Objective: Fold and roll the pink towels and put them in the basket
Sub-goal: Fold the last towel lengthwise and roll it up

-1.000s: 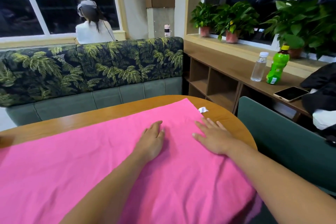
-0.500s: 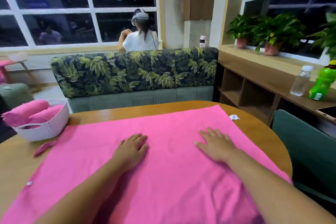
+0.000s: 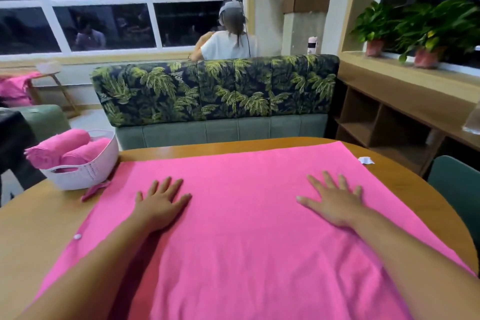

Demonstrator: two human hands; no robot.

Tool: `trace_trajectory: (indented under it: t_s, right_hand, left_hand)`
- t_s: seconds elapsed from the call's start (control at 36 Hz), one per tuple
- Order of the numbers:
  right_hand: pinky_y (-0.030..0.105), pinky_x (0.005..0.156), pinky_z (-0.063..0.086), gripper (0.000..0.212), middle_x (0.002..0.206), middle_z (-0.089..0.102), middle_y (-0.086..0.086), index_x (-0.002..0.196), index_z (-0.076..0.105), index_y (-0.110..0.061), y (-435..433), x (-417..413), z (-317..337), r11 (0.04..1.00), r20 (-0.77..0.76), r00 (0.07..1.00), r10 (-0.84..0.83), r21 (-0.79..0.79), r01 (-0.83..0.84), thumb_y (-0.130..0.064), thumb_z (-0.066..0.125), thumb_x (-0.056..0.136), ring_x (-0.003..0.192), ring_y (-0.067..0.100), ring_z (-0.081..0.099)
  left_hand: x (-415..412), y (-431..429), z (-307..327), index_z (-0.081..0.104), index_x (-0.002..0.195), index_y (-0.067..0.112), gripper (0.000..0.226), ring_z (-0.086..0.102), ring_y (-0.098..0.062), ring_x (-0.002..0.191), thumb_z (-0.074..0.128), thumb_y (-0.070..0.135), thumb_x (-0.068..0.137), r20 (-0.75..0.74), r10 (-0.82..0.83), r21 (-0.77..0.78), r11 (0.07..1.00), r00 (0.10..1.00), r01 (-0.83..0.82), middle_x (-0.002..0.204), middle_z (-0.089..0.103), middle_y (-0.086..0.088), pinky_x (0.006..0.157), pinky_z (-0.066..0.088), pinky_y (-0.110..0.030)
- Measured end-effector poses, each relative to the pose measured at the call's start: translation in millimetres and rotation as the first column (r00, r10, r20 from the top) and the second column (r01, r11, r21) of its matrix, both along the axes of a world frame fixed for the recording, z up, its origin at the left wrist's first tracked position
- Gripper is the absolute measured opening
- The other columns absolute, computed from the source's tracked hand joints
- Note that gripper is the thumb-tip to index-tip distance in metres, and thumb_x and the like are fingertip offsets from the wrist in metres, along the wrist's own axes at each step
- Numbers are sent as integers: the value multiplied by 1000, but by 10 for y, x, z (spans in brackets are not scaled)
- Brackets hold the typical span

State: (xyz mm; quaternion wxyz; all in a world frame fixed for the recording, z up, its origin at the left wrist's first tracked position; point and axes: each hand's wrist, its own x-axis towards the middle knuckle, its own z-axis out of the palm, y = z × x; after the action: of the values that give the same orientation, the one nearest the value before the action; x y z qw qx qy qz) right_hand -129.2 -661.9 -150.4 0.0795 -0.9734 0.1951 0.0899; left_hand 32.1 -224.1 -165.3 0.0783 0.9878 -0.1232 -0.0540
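Left hand point(image 3: 161, 202), right hand point(image 3: 335, 202) (flat), smooth towel point(image 3: 241, 241)

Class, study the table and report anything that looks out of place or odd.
A small pink scrap lies loose on the table, between the basket and the spread towel. Nothing else stands out.

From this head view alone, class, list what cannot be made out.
Pink towel: near edge cut off by the frame's bottom.
Basket: its wall and two rolled towels hide anything beneath.
Clear object on the shelf: cropped by the right edge, head view.
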Motion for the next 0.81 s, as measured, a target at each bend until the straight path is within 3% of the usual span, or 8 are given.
trace_trajectory:
  t_s: [0.14,0.5,0.61,0.69,0.81]
  right_hand:
    - [74,119,2,106,173,-15,-9,159,-4,-59,-148,394,-37,1000,4,1000,-21,-11,22,-107,9,65,159,36,-11]
    - [72,119,-3,99,174,-13,-8,159,-2,-58,-348,1150,3,999,23,999,-43,14,43,-103,15,73,159,36,-11]
    - [70,122,-2,83,174,-10,-9,161,1,-54,-340,1060,60,998,32,998,-46,40,44,-90,18,88,160,33,-9]
    - [64,125,1,72,174,-6,-11,163,5,-50,-341,819,85,998,34,999,-17,64,15,-77,20,98,161,29,-5]
    - [55,128,7,67,174,2,-15,164,11,-45,-372,267,115,995,57,997,61,73,-65,-70,24,103,161,19,2]
  left_hand:
    - [398,-154,0,6,161,51,75,1,-21,160,18,82,94,1,-8,16,1000,1000,8,173,-1,13,124,6,-62]
    - [1190,-426,24,3,161,51,73,0,-22,160,17,80,95,-5,-14,34,999,1000,14,173,-3,12,124,7,-60]
    - [1135,-466,59,8,163,44,73,6,-24,160,16,77,98,10,17,95,995,1000,-18,174,3,7,123,7,-61]
    - [966,-673,109,25,159,31,63,21,-27,156,21,61,105,44,19,100,995,999,-23,171,19,-1,122,16,-63]
    - [499,-1289,124,31,157,27,56,24,-26,154,27,53,107,40,-153,68,986,987,150,168,24,2,121,22,-56]
